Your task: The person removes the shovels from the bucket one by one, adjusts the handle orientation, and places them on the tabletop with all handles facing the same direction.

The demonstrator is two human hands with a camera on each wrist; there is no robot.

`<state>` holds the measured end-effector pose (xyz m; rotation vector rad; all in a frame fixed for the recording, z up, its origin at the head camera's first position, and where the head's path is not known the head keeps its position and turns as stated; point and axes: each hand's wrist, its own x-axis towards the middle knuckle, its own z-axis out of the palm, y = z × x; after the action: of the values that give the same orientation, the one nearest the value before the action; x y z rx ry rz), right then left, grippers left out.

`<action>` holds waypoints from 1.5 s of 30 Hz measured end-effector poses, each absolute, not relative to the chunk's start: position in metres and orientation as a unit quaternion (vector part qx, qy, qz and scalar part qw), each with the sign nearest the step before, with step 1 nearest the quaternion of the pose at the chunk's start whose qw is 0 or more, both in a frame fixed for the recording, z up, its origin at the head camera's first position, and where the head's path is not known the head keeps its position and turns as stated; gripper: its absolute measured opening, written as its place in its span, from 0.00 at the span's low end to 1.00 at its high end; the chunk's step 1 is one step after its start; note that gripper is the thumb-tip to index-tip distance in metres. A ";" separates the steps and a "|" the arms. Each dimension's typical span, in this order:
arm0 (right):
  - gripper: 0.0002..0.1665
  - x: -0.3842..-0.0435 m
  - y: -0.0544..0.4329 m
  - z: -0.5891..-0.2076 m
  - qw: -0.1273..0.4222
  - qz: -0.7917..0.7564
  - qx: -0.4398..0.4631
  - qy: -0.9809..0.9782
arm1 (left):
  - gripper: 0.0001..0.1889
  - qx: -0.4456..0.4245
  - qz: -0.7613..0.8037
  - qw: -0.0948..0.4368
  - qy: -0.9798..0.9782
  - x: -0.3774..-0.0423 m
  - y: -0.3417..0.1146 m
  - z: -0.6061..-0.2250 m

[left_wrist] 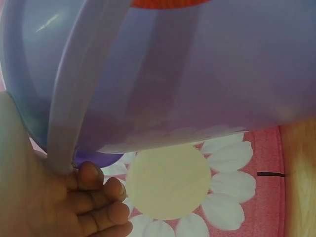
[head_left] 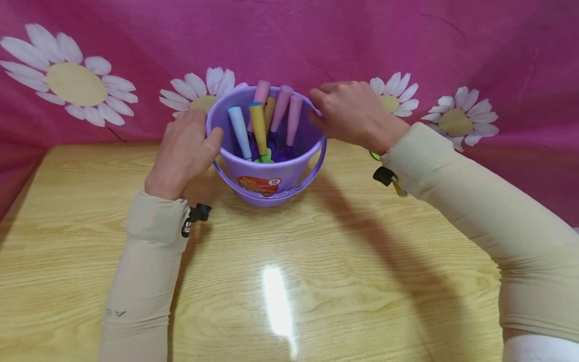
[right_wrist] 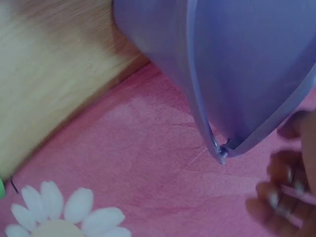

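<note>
A purple toy bucket point(head_left: 271, 168) stands upright at the table's far side, its handle hanging down in front. Several tool handles stick up inside, among them a light blue handle point(head_left: 239, 131), a yellow handle point(head_left: 259, 128) above a green part, and pink handles point(head_left: 294, 120); their lower ends are mostly hidden. My left hand point(head_left: 185, 153) grips the bucket's left rim, thumb on top, fingers curled beside the handle's hinge point(left_wrist: 61, 165). At the right rim, my right hand point(head_left: 353, 113) hovers with loosely curled fingers point(right_wrist: 276, 197); a gap shows between them and the rim.
The wooden table point(head_left: 226, 281) reaches back to a pink cloth point(head_left: 289, 40) printed with white daisies. Near my right wrist, a green edge point(head_left: 375, 156) shows, mostly hidden by the sleeve. A wrist camera point(head_left: 199, 213) sits on my left cuff.
</note>
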<state>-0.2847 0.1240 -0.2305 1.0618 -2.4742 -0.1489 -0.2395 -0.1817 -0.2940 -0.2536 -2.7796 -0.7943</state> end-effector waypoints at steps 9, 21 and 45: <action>0.13 -0.299 0.103 -0.235 0.193 -0.076 0.521 -0.828 | 0.22 -0.086 -0.276 0.121 -0.950 -0.240 -0.184 -0.297; 0.15 -0.313 0.094 -0.235 0.181 -0.112 0.531 -0.820 | 0.22 -0.083 -0.276 0.115 -0.951 -0.241 -0.181 -0.294; 0.12 -0.320 0.080 -0.241 0.194 -0.220 0.546 -0.784 | 0.20 -0.091 -0.278 0.130 -0.947 -0.241 -0.182 -0.296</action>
<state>-0.3196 0.0804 -0.2411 1.5321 -2.1997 -0.6173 -0.2415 -0.1822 -0.2963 -0.2640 -2.7525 -0.8069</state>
